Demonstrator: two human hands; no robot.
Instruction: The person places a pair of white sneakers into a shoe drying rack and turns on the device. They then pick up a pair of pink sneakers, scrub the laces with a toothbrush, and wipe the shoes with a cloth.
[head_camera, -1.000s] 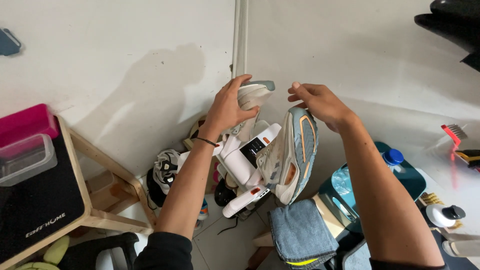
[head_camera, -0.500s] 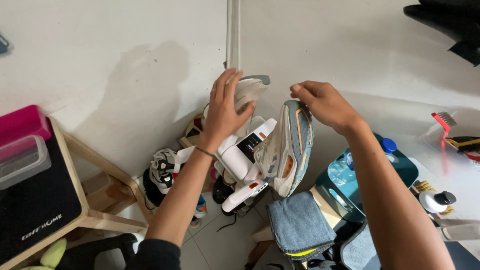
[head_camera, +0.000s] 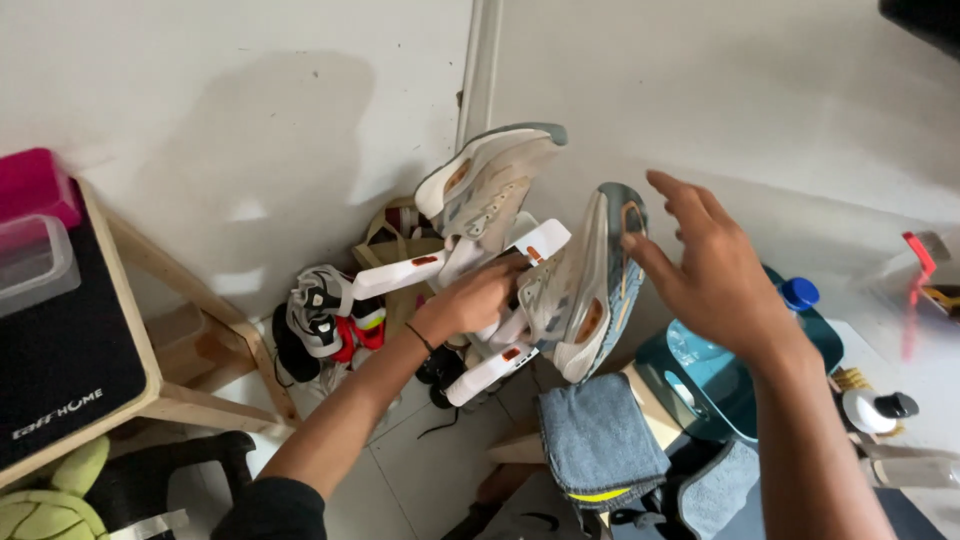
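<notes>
**A:** What did the person's own body look like from the head camera?

**B:** Two bare forearms and hands entered from the bottom edge. The left hand (head_camera: 478, 300) belonged to a slim arm whose upper part wore a dark, near-black sleeve (head_camera: 268, 508) pushed up to about the elbow.

**A:** Anything at the wrist?

**B:** Yes, a thin dark band (head_camera: 421, 338), like a cord or hair tie, circled the left wrist.

**A:** And the other side?

**B:** The right hand (head_camera: 712, 275) was bare too, with no ring, watch or glove showing. Its forearm was uncovered all the way down to the frame edge. Fingernails looked short and unpainted.
</notes>
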